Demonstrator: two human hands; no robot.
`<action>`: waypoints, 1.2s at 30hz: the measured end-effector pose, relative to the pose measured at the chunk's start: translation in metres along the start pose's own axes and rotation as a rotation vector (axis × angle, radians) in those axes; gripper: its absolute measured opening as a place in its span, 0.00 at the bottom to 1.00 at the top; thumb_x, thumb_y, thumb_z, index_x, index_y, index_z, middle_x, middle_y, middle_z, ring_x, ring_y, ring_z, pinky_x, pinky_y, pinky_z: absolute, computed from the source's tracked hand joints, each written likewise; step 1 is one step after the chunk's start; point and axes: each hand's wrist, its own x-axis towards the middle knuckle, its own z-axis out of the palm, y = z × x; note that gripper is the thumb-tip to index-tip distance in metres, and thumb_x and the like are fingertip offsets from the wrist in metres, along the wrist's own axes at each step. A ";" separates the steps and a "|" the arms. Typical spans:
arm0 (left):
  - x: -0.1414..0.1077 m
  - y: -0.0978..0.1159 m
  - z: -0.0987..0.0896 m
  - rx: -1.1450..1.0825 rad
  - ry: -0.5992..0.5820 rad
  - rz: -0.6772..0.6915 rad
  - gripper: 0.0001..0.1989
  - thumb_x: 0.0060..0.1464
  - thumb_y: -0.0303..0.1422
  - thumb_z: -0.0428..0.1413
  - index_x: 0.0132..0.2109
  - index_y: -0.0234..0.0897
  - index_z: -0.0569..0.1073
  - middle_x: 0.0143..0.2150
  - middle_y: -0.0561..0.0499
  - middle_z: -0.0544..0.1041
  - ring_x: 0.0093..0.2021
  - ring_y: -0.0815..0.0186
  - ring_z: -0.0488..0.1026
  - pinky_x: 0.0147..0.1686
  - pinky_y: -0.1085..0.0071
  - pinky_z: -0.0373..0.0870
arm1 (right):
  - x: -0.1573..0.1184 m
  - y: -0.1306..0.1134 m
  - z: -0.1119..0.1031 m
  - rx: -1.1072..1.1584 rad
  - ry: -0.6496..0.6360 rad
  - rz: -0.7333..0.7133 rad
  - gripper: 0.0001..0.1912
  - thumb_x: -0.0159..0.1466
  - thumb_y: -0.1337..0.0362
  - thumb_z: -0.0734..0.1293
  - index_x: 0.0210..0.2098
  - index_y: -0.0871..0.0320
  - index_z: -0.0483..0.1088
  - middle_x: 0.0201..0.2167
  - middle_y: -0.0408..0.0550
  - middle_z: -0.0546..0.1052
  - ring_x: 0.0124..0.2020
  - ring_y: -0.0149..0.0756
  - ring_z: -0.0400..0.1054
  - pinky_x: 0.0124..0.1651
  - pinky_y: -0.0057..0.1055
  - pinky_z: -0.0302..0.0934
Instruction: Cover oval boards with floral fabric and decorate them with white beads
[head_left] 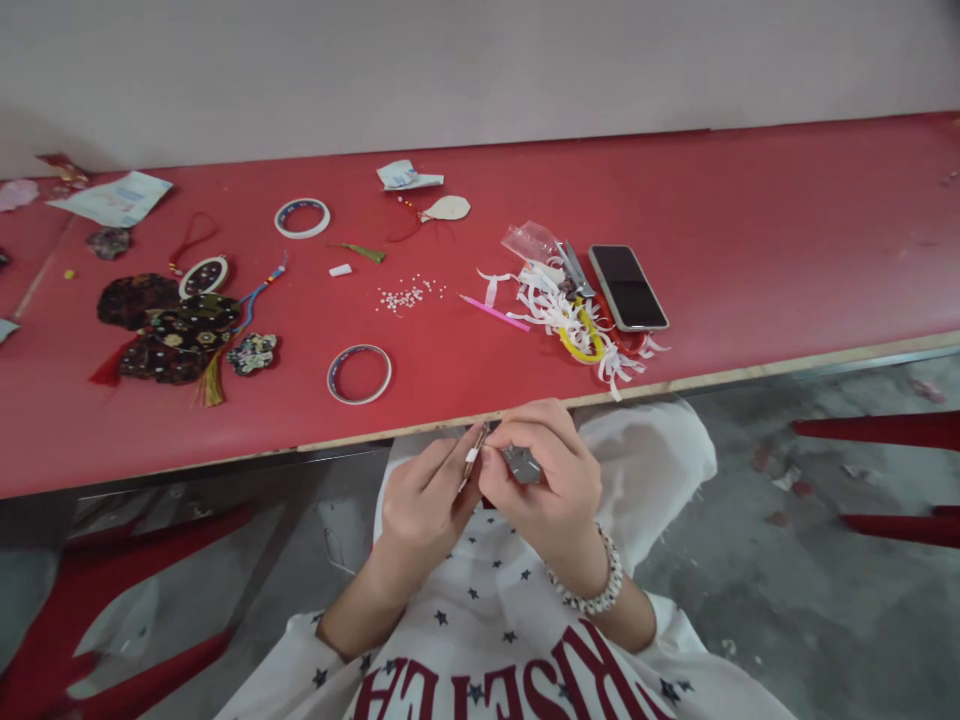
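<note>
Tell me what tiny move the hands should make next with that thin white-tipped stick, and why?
Maybe the right hand should pinch the small white piece tighter on the thin dark stick, since its fingertips are right at the stick's top while the left hand grips lower down.

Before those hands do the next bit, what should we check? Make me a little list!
1. Thin dark stick with a white band held in the left hand: ok, it is pinched firmly.
2. Right hand beside the stick: cannot tell if it holds anything, because its curled fingers hide that.
3. Heap of tiny white beads on the red table: ok, well back from the edge.
4. Curly white paper strips: not ok, one reaches the table's edge.
5. Silver metal scissors: cannot tell if they are closed, because the strips partly cover them.
</note>
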 end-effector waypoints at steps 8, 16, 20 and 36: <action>0.000 0.001 0.002 -0.079 -0.003 -0.028 0.08 0.57 0.27 0.51 0.42 0.32 0.74 0.28 0.49 0.77 0.25 0.72 0.73 0.22 0.79 0.64 | 0.002 -0.002 -0.002 0.046 -0.027 0.082 0.08 0.52 0.76 0.63 0.25 0.56 0.66 0.26 0.43 0.71 0.28 0.31 0.65 0.31 0.31 0.64; 0.002 0.006 0.001 -0.120 -0.026 -0.119 0.06 0.56 0.27 0.53 0.39 0.34 0.74 0.29 0.50 0.77 0.23 0.73 0.71 0.22 0.80 0.64 | 0.000 -0.002 -0.002 0.057 0.018 0.106 0.08 0.51 0.76 0.63 0.25 0.56 0.65 0.25 0.42 0.71 0.27 0.31 0.64 0.30 0.31 0.63; 0.003 0.008 0.000 -0.172 -0.018 -0.144 0.05 0.55 0.25 0.54 0.38 0.33 0.75 0.31 0.50 0.78 0.27 0.73 0.74 0.27 0.81 0.68 | -0.003 0.000 -0.002 0.063 0.029 0.111 0.08 0.52 0.76 0.63 0.25 0.56 0.65 0.25 0.42 0.70 0.27 0.31 0.64 0.31 0.32 0.62; 0.001 0.003 0.001 -0.198 -0.008 -0.140 0.07 0.54 0.24 0.54 0.29 0.35 0.71 0.31 0.50 0.77 0.27 0.73 0.73 0.26 0.80 0.66 | 0.000 0.000 0.001 -0.005 0.016 -0.006 0.07 0.54 0.74 0.65 0.29 0.56 0.66 0.26 0.43 0.72 0.29 0.33 0.64 0.35 0.36 0.61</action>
